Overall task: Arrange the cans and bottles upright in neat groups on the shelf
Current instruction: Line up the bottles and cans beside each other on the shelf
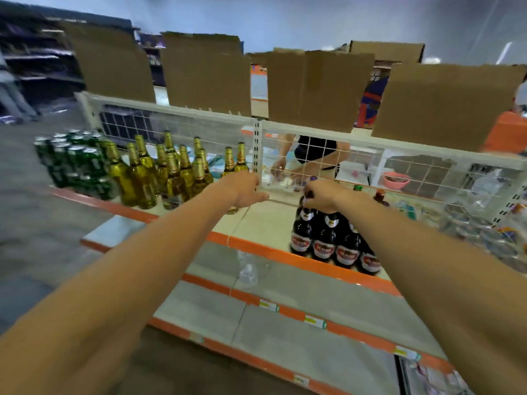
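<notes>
Head cam, me at the shelf. My right hand is curled tight over the cap and neck of a dark bottle, which stands upright just right of the white post, on my side of it. It's the post-side one in a tight bunch of dark bottles sitting at the front edge.

Handling-wise, my guess is full glass: heavy for its size, totally rigid, smooth enough to slip, and it'd shatter if it tipped off that edge. The neck is fine for nudging or sliding it. For a real lift I'd rather grab lower, around the shoulder or body.

Looks: near-black glass, a red label with a pale band on the belly, and a small cream label up by the neck.

My left hand is right against the post on its left side, low in front of two gold bottles. I honestly can't tell if it's gripping one. More gold bottles stand further left of the post, with green cans beyond them.
</notes>
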